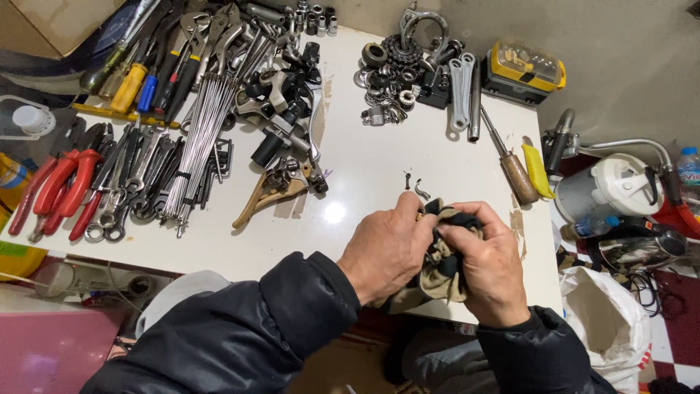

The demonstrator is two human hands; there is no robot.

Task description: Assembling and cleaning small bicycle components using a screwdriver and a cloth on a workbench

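Rag (445,255), a crumpled cloth of tan and black, sits low and right of centre in the frame, bunched between both hands just above the near edge of the white worktop (364,168). Left hand (386,248) is clenched around the cloth's left side, thumb pressed into the folds. Right hand (492,270) grasps the cloth from the right, fingers curled over its dark upper part. Whether a small part is wrapped inside the cloth cannot be told, as the folds hide it.

Step in hand, by judgement: wiping or rubbing something within the cloth. A next move would call for a firm pinch by one hand while the other turns the cloth, with care not to drop anything small.

Just beyond the hands lie a small screw (407,179) and a curved metal piece (421,191), apart from each other on the worktop. Right of these rests a wooden-handled tool (516,176) beside a yellow-handled tool (537,169). At upper centre, a heap of washers, nuts and a sprocket (397,62). Centre left holds a bundle of spokes (204,138); far left, red-handled pliers (58,186).
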